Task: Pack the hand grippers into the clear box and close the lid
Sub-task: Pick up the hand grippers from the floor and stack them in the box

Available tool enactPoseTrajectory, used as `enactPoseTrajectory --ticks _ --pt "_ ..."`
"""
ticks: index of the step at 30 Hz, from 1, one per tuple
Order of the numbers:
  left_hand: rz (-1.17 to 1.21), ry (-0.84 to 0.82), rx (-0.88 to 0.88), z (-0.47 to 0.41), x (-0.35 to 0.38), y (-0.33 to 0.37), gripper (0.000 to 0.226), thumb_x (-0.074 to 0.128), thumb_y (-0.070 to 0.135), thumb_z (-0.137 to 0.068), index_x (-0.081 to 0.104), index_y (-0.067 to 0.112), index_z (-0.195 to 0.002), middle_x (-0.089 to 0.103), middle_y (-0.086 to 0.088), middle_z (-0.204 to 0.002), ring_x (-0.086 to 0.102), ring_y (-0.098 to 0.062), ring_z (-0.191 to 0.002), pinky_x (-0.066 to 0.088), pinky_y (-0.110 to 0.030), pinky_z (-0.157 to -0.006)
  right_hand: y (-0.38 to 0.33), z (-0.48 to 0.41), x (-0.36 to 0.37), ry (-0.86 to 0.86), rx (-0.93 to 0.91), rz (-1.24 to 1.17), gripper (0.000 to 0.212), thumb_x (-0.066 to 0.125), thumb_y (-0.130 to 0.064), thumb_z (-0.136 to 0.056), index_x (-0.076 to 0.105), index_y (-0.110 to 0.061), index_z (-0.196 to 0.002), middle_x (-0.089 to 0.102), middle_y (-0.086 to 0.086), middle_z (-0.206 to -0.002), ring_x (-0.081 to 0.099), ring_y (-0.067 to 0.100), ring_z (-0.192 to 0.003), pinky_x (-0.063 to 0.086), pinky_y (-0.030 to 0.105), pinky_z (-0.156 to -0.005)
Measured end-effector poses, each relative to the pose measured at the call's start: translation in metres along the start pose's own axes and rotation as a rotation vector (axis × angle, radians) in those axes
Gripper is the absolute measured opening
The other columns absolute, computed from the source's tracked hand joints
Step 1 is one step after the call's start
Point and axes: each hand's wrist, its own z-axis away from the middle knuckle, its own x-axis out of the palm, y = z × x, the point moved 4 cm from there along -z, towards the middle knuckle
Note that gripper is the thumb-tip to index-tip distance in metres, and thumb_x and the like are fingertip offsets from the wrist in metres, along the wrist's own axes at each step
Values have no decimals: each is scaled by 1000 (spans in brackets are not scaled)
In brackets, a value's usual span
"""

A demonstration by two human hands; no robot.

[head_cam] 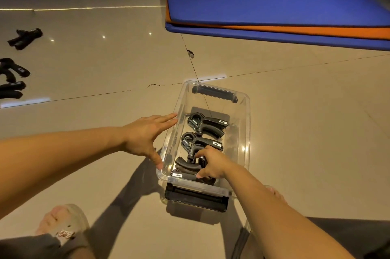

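— Where did things stand when you looked in?
— Three hand grippers (211, 131) were inside the clear box (248, 115), which sat open-topped on the tiled floor (105, 121). The far gripper (207, 124) and the middle gripper (200, 143) lay flat, one beside the other, springs toward the left wall. The nearest gripper (186, 166) lay at the box's near end. I had the right hand (211, 166) down in the box on it, fingers and thumb curled round its handles.
— And the other hand?
— I saw the left hand (145, 135) outside the box, fingers straight, holding nothing. Its fingertips reached the left wall and its thumb lay at the near-left rim.
— Anything outside the box?
— Three loose grippers (25, 38) lay on the floor, well apart from the box, off to the left. A black latch (196, 197) hung at the box's near end. Farther off, blue and orange mats (274, 5) lay stacked, and a pale sandal (63, 223) showed at the lower left.
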Motion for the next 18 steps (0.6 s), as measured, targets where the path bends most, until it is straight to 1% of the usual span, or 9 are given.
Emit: enactPoseTrajectory --ticks 7,11,14,18 --pt "7 3 -3 1 -1 2 142 78 77 -56 -9 30 -159 -14 13 -166 1 -15 -153 11 -42 -124 4 -3 2 3 53 -60 81 86 -26 -79 46 -20 -149 43 5 -145 53 30 -127 45 34 -98" --pt "10 -6 -9 3 0 0 142 77 77 -56 -10 31 -158 -15 14 -165 1 -15 -153 11 -42 -124 5 -2 5 -25 97 -62 85 86 -29 -79 44 -16 -151 43 7 -152 49 32 -135 44 40 -109" --pt "4 -11 -16 3 1 0 143 76 79 -55 -10 31 -158 -15 14 -165 1 -15 -153 11 -42 -124 8 -2 7 -49 120 -110 84 84 -31 -81 42 -16 -152 49 8 -151 50 30 -135 44 39 -109" --pt "-36 -13 -35 1 0 0 143 75 80 -54 -8 30 -159 -14 13 -166 1 -16 -153 13 -44 -124 7 1 6 -64 132 -168 81 81 -28 -83 41 -15 -153 48 7 -153 47 28 -139 42 39 -112"
